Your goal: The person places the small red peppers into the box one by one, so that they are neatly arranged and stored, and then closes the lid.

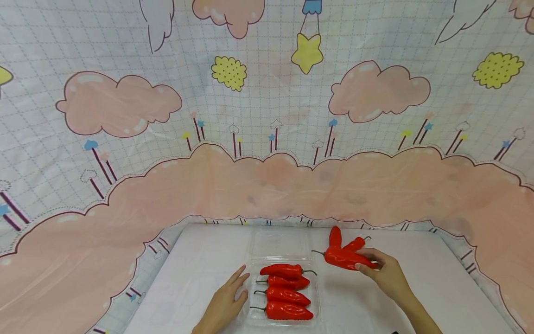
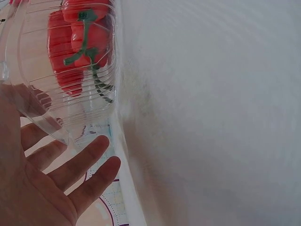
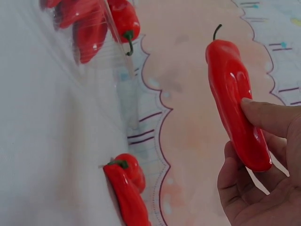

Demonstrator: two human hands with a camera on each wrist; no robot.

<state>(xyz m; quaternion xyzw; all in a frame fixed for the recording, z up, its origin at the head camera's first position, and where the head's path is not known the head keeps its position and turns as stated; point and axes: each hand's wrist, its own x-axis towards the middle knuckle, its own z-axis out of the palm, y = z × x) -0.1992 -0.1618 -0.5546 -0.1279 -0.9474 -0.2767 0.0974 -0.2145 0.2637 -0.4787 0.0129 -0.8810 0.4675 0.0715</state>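
Observation:
My right hand (image 1: 388, 272) pinches a red pepper (image 3: 230, 89) between thumb and fingers near its tip, its thin green stem pointing away from the palm. In the head view this pepper overlaps two more red peppers (image 1: 335, 236) lying on the table behind it. A clear plastic box (image 1: 318, 301) holds several red peppers (image 1: 288, 310) stacked in a column, most with stems to the left and the farthest with its stem to the right. My left hand (image 1: 226, 299) is at the box's left side, fingers spread and holding nothing, fingertips by its wall (image 2: 56, 134).
The box's clear lid (image 1: 281, 243) lies folded back behind it. Everything stands on a white table (image 1: 196, 260). A patterned cloth (image 1: 271, 185) with clouds and stars rises behind the table and runs along its sides.

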